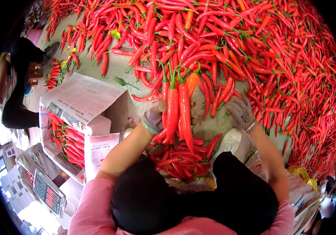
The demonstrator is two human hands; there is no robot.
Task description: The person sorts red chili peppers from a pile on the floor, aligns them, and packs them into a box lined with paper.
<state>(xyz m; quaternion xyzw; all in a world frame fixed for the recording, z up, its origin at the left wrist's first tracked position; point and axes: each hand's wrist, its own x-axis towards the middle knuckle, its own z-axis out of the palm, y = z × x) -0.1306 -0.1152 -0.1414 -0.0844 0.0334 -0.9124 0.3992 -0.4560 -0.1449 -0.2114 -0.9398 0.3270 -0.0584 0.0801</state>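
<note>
My left hand point(154, 117), in a grey glove, is closed around a bunch of long red chili peppers point(172, 110). Their green stems point up and away from me, and gloved fingertips show past the bunch's right side. An orange chili pepper point(192, 82) shows beside the held stems; whether it belongs to the bunch I cannot tell. My right hand point(242, 113), also gloved, reaches to the near edge of the large chili pepper pile point(232, 38), fingers extended and partly blurred. Between my legs lies a smaller heap of red chili peppers point(182, 161).
At left stands a newspaper-lined box point(97, 126) with red chili peppers point(71, 144) laid inside. A digital scale point(49, 192) sits behind it. Another person's leg point(18, 82) is at far left. White sacks point(300, 199) lie at right, and my white shoe point(231, 141) is beside the small heap.
</note>
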